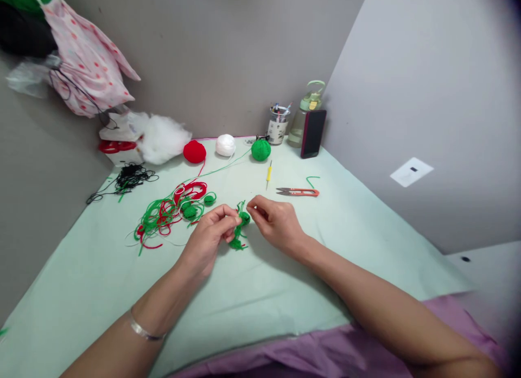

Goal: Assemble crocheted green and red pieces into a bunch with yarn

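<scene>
A small green crocheted piece (243, 219) with loose yarn ends hangs from my left hand (214, 229), whose thumb and fingers pinch it. Part of the piece is hidden behind those fingers. Just right of it, my right hand (277, 220) is closed in a pinch, its fingertips close to the top of the piece. What sits between those fingertips is too small to make out. Beyond my right hand lie orange-handled thread snips (299, 192) and a yellow-handled crochet hook (269, 174). A short green yarn scrap (312, 180) rests near the snips.
Tangled red and green yarn (166, 212) with small green balls spreads at left, black yarn (132, 177) behind it. Red (194, 151), white (225, 145) and green yarn balls (261, 149) line the back. White stuffing (163, 138), a pen cup (278, 127), a bottle (299, 123) and a phone (313, 134) stand along the wall.
</scene>
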Action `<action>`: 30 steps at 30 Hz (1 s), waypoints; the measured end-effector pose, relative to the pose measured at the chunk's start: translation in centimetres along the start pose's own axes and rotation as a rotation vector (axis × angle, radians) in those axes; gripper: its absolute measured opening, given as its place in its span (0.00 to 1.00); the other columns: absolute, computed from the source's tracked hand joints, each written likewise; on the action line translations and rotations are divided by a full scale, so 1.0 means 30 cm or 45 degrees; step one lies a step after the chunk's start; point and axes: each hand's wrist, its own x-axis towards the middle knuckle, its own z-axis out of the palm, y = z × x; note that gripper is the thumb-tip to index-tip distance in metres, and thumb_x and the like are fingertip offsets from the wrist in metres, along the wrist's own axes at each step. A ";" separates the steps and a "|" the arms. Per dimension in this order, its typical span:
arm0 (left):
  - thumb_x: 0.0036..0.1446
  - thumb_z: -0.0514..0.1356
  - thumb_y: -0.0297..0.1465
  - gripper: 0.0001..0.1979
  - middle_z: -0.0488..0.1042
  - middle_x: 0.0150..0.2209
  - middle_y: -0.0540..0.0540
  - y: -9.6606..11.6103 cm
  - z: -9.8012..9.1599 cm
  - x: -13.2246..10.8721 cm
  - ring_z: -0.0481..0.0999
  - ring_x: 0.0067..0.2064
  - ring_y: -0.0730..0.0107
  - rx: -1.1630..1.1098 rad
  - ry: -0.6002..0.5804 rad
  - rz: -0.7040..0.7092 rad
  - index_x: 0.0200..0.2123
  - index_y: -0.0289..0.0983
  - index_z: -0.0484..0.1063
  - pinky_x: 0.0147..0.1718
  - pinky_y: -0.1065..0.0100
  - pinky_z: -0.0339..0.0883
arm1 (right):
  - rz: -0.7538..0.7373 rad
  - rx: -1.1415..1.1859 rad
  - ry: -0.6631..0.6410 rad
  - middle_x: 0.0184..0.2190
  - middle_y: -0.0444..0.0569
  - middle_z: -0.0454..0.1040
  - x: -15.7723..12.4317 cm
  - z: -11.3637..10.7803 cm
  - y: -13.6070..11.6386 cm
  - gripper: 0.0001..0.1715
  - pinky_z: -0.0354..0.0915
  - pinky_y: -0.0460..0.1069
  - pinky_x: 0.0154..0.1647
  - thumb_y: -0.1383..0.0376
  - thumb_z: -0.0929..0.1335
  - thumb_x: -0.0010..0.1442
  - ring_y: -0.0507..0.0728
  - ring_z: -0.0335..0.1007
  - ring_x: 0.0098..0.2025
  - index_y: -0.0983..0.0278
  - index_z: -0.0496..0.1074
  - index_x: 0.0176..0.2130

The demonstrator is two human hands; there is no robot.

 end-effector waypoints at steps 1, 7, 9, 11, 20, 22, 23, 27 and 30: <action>0.49 0.64 0.30 0.08 0.61 0.22 0.55 -0.001 0.002 -0.002 0.58 0.23 0.80 0.011 -0.016 -0.007 0.25 0.35 0.67 0.23 0.76 0.53 | 0.015 0.037 0.005 0.21 0.42 0.72 0.002 -0.005 0.002 0.08 0.51 0.44 0.26 0.67 0.64 0.64 0.49 0.59 0.21 0.62 0.72 0.33; 0.52 0.64 0.31 0.07 0.61 0.23 0.55 -0.009 -0.002 -0.002 0.59 0.24 0.79 0.029 0.012 0.009 0.30 0.36 0.68 0.24 0.76 0.56 | 0.027 0.162 0.039 0.20 0.40 0.69 0.001 -0.023 -0.002 0.07 0.52 0.44 0.26 0.66 0.65 0.64 0.48 0.57 0.20 0.62 0.72 0.33; 0.54 0.63 0.33 0.07 0.62 0.24 0.55 -0.009 -0.003 -0.001 0.60 0.25 0.79 -0.007 0.050 0.034 0.32 0.36 0.68 0.24 0.76 0.56 | 0.021 0.172 0.031 0.20 0.40 0.69 -0.001 -0.024 -0.006 0.07 0.52 0.44 0.26 0.66 0.65 0.64 0.48 0.57 0.20 0.62 0.72 0.33; 0.56 0.64 0.36 0.09 0.62 0.25 0.55 -0.009 -0.002 0.000 0.60 0.25 0.78 -0.039 0.068 0.055 0.33 0.37 0.68 0.24 0.75 0.57 | 0.011 0.171 0.022 0.19 0.40 0.69 -0.004 -0.023 -0.010 0.08 0.52 0.44 0.25 0.66 0.65 0.64 0.48 0.57 0.19 0.62 0.72 0.33; 0.51 0.68 0.35 0.11 0.61 0.21 0.55 -0.021 -0.011 0.009 0.57 0.23 0.78 0.064 0.015 0.096 0.27 0.36 0.71 0.23 0.74 0.52 | -0.020 0.207 -0.027 0.22 0.42 0.72 -0.010 -0.021 -0.024 0.09 0.53 0.44 0.26 0.65 0.65 0.65 0.48 0.58 0.22 0.63 0.73 0.33; 0.50 0.68 0.35 0.11 0.60 0.21 0.55 -0.015 -0.015 0.010 0.57 0.23 0.78 0.063 0.035 0.098 0.26 0.36 0.70 0.23 0.74 0.51 | 0.044 0.298 -0.083 0.20 0.40 0.69 -0.003 -0.024 -0.018 0.09 0.53 0.44 0.26 0.64 0.66 0.64 0.48 0.57 0.21 0.62 0.73 0.32; 0.50 0.68 0.35 0.11 0.61 0.21 0.55 -0.010 -0.016 0.010 0.57 0.23 0.78 0.065 0.050 0.103 0.25 0.36 0.70 0.23 0.74 0.52 | 0.081 0.345 -0.103 0.19 0.39 0.67 0.002 -0.027 -0.013 0.09 0.53 0.44 0.26 0.64 0.66 0.64 0.48 0.57 0.21 0.62 0.73 0.32; 0.51 0.67 0.33 0.09 0.62 0.22 0.55 0.001 -0.013 0.004 0.58 0.24 0.77 0.104 0.026 0.102 0.26 0.37 0.70 0.25 0.74 0.54 | 0.188 0.411 -0.046 0.18 0.38 0.64 0.016 -0.037 0.010 0.08 0.54 0.44 0.26 0.65 0.66 0.62 0.48 0.56 0.21 0.63 0.72 0.32; 0.52 0.64 0.33 0.07 0.63 0.24 0.54 -0.001 -0.007 -0.002 0.60 0.26 0.76 0.122 -0.062 0.059 0.26 0.38 0.70 0.27 0.74 0.57 | 0.221 0.415 -0.022 0.18 0.38 0.62 0.019 -0.037 0.023 0.07 0.53 0.45 0.25 0.64 0.66 0.62 0.48 0.55 0.21 0.63 0.72 0.32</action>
